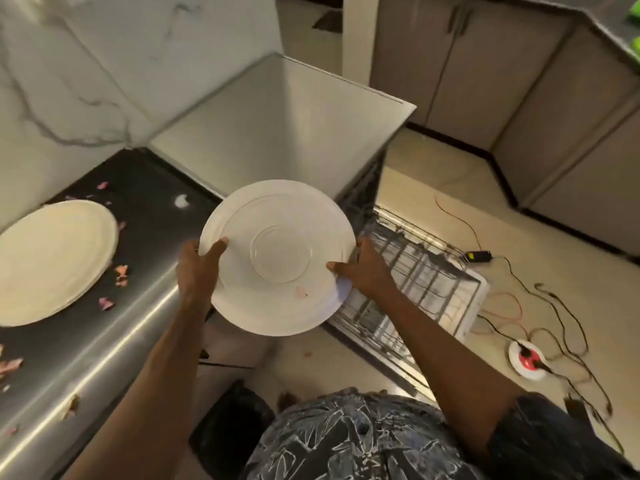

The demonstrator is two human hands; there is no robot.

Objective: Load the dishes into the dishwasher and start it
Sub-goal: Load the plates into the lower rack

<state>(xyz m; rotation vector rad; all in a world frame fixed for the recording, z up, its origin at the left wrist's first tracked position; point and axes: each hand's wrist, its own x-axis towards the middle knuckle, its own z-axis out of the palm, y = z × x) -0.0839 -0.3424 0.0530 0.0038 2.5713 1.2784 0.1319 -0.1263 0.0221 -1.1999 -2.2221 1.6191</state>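
A white plate (277, 216), with a small pink scrap near its lower edge, is held level in the air between both hands. My left hand (197, 268) grips its left rim, thumb on top. My right hand (363, 271) grips its right rim, thumb on top. Below and to the right of the plate is the open dishwasher (311, 133), its wire rack (415, 271) pulled out over the lowered door. A second white plate (52, 261) lies on the dark counter (149, 202) at the left.
Pink food scraps are scattered on the counter. Cables, a black adapter (479, 254) and a round red-and-white socket (526, 356) lie on the floor right of the rack. A dark bin (232, 431) stands by the counter's front. Cabinets (485, 64) line the far right.
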